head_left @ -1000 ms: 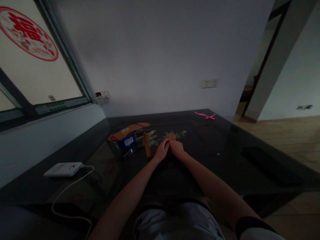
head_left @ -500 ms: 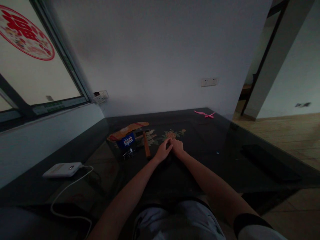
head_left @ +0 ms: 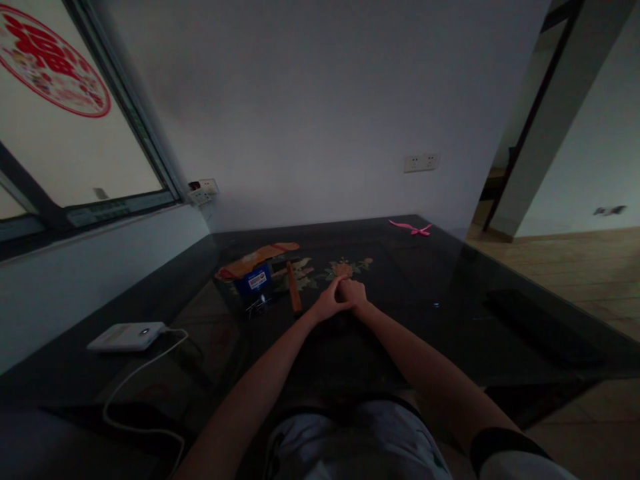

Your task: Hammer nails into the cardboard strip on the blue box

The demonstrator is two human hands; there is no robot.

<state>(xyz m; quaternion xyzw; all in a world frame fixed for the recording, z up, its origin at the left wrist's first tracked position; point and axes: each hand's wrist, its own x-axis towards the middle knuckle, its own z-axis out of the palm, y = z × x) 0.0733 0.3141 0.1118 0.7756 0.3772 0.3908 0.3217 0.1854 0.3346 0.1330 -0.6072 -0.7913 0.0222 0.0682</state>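
Note:
My left hand point(head_left: 328, 303) and my right hand point(head_left: 353, 292) meet above the dark glossy table point(head_left: 410, 267), by a printed flower. My left hand is closed round the side of my right hand, its thumb lying across toward the right wrist. My right hand is curled into a fist, and its inside is hidden. Left of them lies a hammer point(head_left: 294, 293), wooden handle toward me and dark head away. Beside it stands a blue box point(head_left: 254, 281) with a white label. Thin shiny pieces, perhaps nails point(head_left: 257, 307), lie in front of the box.
A long orange-brown piece point(head_left: 265, 256) rests on or behind the box. At left sits a white power bank point(head_left: 127, 337) with a white cable point(head_left: 131, 383). A pink ribbon point(head_left: 414, 230) lies at the far edge; a dark flat object point(head_left: 543, 327) at right.
My left thumb has moved from the top of my right hand down toward its wrist, and the hands are clasped more closely. The view has shifted slightly. The objects on the table have not moved.

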